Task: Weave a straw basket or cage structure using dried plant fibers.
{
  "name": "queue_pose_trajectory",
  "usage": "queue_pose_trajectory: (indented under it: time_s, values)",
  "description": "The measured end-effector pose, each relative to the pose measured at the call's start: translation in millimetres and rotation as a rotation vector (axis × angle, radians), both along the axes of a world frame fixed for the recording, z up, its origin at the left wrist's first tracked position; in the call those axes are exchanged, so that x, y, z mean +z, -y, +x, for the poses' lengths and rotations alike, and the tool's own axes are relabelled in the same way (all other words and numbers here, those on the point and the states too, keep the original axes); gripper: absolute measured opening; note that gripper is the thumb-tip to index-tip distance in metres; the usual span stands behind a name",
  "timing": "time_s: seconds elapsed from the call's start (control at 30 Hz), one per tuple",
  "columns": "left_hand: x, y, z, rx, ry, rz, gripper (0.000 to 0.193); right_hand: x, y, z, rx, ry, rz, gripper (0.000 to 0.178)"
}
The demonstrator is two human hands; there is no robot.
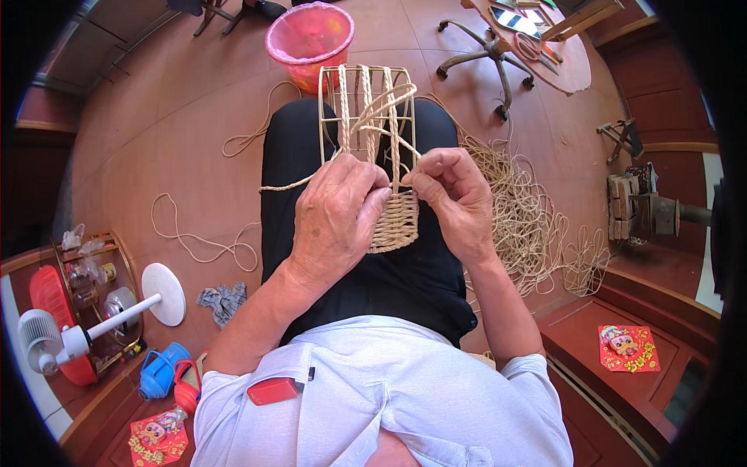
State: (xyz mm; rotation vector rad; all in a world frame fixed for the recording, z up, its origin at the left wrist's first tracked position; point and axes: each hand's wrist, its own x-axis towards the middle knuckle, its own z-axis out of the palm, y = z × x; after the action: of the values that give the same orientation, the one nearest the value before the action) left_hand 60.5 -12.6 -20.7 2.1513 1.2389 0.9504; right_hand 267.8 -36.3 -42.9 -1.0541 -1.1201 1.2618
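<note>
A half-woven basket (396, 223) on a pale wire frame (415, 117) rests between my thighs. Its near part is tightly woven in straw-coloured cord, while twisted cord uprights (344, 109) run along the bare far part. My left hand (331, 206) is closed at the left edge of the weave, thumb and fingers pressed around a cord; a loose cord end (284, 187) sticks out to its left. At the right edge, my right hand (457, 201) pinches the weaving cord (412, 148) between thumb and forefinger. A loop of that cord crosses over the frame. My left fingertips are partly hidden.
A large heap of loose cord (513, 210) lies on the floor at right. Beyond my knees stands a pink bin (311, 35). Scissors (533, 50) lie on a round-edged board at far right. A white fan (117, 319) and blue jug (162, 372) are at left.
</note>
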Motion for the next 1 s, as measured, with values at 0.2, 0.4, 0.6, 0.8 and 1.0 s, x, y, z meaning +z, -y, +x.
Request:
queue_pose_trajectory:
  time_s: [0.2,0.4,0.6,0.8,1.0]
  values:
    - [0.6,0.8,-2.1,-0.029,-0.001,-0.004,0.011,-15.8,9.8,3.5,-0.022,0.025,0.070,0.009]
    - [4.0,3.3,-6.8,-0.057,-0.023,-0.029,0.010,-15.8,16.9,2.0,-0.027,0.195,0.151,0.013]
    - [6.9,3.4,-6.8,-0.077,-0.071,-0.002,0.013,-24.6,13.8,6.5,-0.118,-0.336,-0.048,0.016]
    - [-1.5,4.2,9.1,-0.037,-0.081,0.203,0.014,0.0,3.2,45.5,-0.285,-0.708,-0.165,0.012]
    - [-8.8,-0.4,29.5,-0.023,-0.114,0.208,0.010,-36.3,9.2,158.7,-0.361,-0.648,-0.211,0.022]
